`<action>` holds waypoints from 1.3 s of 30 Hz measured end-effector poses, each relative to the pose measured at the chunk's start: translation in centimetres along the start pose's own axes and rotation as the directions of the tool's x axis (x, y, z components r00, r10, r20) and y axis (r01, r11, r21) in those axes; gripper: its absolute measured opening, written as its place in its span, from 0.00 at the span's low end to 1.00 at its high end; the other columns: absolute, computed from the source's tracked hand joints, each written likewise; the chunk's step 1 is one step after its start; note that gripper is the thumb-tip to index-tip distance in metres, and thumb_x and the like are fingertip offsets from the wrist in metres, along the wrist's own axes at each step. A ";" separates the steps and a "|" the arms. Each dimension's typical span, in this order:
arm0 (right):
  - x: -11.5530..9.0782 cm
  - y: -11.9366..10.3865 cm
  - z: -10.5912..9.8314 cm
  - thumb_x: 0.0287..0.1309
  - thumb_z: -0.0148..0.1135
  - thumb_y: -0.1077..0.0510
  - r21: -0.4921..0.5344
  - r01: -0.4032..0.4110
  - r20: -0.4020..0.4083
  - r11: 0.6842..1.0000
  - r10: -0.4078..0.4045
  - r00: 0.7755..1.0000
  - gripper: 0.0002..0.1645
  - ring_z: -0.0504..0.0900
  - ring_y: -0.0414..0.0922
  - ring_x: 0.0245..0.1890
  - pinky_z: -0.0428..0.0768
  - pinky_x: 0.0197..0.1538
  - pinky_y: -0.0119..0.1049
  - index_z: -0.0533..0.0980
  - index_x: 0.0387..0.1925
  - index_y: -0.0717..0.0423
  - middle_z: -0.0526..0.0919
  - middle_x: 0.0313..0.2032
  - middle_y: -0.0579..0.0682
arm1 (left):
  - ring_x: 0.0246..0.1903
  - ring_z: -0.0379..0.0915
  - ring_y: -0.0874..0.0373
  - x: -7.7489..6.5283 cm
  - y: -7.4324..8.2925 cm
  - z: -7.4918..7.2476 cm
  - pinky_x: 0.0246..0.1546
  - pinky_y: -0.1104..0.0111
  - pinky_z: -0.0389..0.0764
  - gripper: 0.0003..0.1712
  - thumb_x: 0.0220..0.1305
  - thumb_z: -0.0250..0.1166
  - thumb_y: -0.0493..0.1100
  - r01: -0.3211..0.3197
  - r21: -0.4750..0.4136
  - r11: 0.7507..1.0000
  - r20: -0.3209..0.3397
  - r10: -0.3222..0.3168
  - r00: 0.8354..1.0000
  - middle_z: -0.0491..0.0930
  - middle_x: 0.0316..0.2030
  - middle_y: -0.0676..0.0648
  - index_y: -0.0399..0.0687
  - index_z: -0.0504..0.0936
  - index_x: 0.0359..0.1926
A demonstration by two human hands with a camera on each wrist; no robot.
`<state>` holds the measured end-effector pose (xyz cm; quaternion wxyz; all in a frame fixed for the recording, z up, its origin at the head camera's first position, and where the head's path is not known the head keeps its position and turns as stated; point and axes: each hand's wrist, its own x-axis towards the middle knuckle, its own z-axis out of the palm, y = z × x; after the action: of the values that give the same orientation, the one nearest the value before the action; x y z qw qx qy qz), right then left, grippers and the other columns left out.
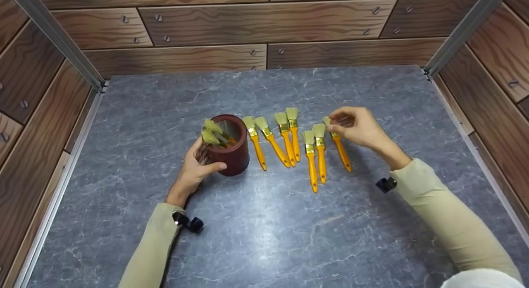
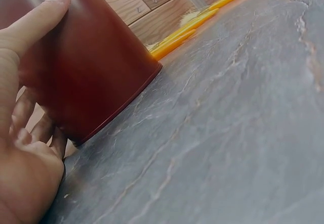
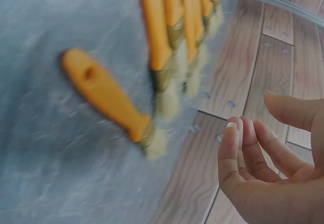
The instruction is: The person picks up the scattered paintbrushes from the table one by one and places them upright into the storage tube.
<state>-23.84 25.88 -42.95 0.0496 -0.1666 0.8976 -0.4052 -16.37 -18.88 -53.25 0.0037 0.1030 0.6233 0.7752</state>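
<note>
A dark red cylindrical container (image 1: 237,159) stands on the table, several paintbrushes (image 1: 212,133) inside it with bristles up over the left rim. Round its left side curves my left hand (image 1: 192,168), gripping it; the left wrist view shows the thumb lying across the wall of the container (image 2: 96,57). My right hand (image 1: 361,129) hovers at the bristle end of the rightmost paintbrush (image 1: 342,153), overlapping it in the head view. In the right wrist view, that paintbrush (image 3: 104,92) lies apart from the hand (image 3: 273,178), whose thumb and bent fingers have a gap between them and hold nothing.
More paintbrushes with orange handles lie in a loose row between the container and my right hand, such as this paired paintbrush (image 1: 311,166) and the one beside the container (image 1: 258,149). Wood-patterned walls (image 1: 264,23) enclose the grey marbled table (image 1: 264,238) on three sides.
</note>
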 end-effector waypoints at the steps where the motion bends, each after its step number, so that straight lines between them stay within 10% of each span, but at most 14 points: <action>1: -0.1 0.3 0.0 0.69 0.71 0.60 -0.007 -0.010 0.001 1.000 0.010 1.000 0.19 0.88 0.56 0.48 0.84 0.44 0.22 0.83 0.57 0.66 0.89 0.50 0.62 | 0.76 0.66 0.49 0.0 0.0 0.0 0.80 0.63 0.68 0.61 0.53 0.80 0.24 0.000 0.000 1.000 0.003 0.000 1.000 0.72 0.75 0.42 0.48 0.60 0.84; 39: -1.7 5.3 1.3 0.56 0.82 0.55 -0.135 -0.267 0.018 0.954 0.272 0.962 0.21 0.83 0.38 0.30 0.81 0.31 0.26 0.87 0.45 0.66 0.91 0.37 0.58 | 0.79 0.62 0.52 -0.1 0.1 -0.1 0.82 0.61 0.63 0.62 0.54 0.81 0.27 0.015 0.004 1.000 0.025 -0.015 1.000 0.69 0.77 0.44 0.51 0.58 0.85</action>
<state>-23.32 28.81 -47.81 0.1098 -0.0530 0.9354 -0.3318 -16.27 -18.99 -53.16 0.0170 0.1080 0.6253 0.7727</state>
